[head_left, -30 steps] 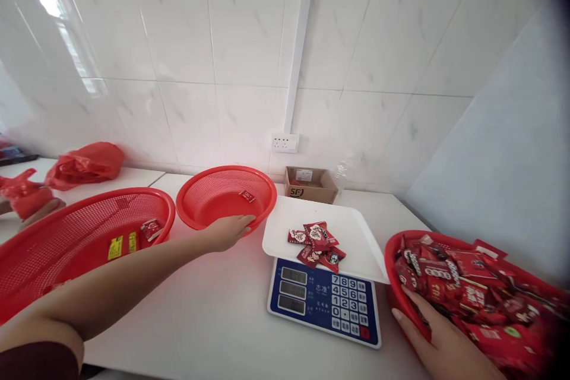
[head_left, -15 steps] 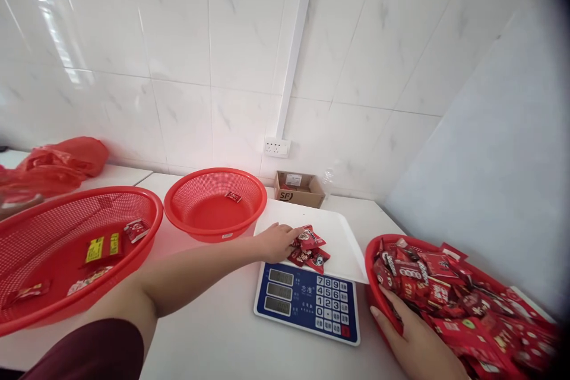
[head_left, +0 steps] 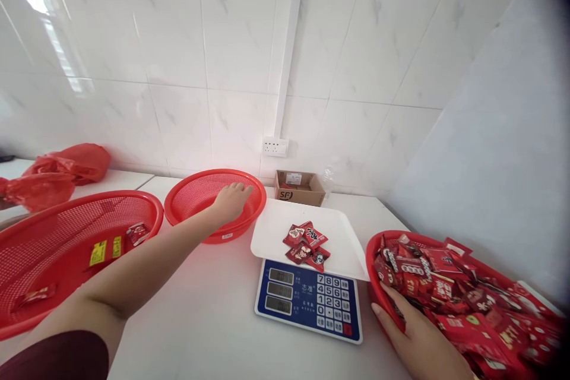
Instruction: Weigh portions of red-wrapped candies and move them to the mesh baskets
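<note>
View: head camera, looking down at a white counter [head_left: 200, 338] below white marbled wall tiles [head_left: 178, 41].
Left hand [head_left: 230, 203]: palm down at the round red mesh basket [head_left: 191, 187], fingers straight and relaxed, pointing up-frame and right, with nothing visibly grasped.
Right hand [head_left: 421, 341]: at the oval red basket [head_left: 376, 267], fingers lying along its outer side; whether they clench the rim, I cannot tell.
Weighed packets: about four red snack packets [head_left: 305, 242] in a small overlapping heap on the white pan [head_left: 271, 240] of a digital scale [head_left: 307, 303], long axes at mixed angles.
Oval basket: heaped with similar red packets [head_left: 440, 291].
Farther left: a wide red mesh basket [head_left: 89, 206] holding a yellow-labelled packet [head_left: 98, 253]; red plastic bags [head_left: 66, 166].
Back: a cardboard box [head_left: 299, 189].
</note>
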Action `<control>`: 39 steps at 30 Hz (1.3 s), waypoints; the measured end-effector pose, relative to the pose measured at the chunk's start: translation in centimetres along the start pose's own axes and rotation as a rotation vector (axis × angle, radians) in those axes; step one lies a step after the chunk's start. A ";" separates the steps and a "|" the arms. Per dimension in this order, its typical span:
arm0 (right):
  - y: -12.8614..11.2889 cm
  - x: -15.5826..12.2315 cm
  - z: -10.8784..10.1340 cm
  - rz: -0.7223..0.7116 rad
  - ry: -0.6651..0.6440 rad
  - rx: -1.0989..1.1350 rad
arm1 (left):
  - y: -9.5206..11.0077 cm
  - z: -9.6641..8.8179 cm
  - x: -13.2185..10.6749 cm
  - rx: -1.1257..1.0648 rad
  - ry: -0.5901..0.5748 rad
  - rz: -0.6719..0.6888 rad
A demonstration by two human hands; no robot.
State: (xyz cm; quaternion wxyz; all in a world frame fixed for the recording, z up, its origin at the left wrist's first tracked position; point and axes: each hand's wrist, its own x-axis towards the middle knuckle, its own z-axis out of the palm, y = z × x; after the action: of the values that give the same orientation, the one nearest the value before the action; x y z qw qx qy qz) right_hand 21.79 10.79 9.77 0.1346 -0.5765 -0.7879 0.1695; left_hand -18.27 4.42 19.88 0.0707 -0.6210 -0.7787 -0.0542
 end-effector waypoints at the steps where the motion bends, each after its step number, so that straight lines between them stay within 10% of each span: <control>1: 0.1 0.1 0.1 -0.006 0.008 -0.003 | 0.0 0.1 0.0 0.002 0.009 0.003; 10: -0.6 -0.3 -0.1 0.039 0.019 -0.022 | 10.2 5.0 0.0 -0.328 -0.228 0.575; 18: -1.7 -0.8 -0.9 0.067 -0.023 -0.068 | 13.3 7.0 3.2 -0.302 -0.111 0.468; 27: -1.1 -0.7 -0.6 0.031 0.022 -0.054 | 10.4 5.6 3.1 -0.393 0.052 0.327; 39: -1.3 -0.6 -0.7 0.039 0.033 -0.059 | -2.3 2.1 3.1 -0.275 0.114 -0.088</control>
State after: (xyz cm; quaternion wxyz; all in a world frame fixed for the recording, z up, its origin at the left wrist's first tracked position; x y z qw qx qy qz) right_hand 21.16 9.96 10.90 0.1270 -0.5982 -0.7789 0.1392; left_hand -21.30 7.26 18.34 0.0265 -0.5859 -0.7853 -0.1986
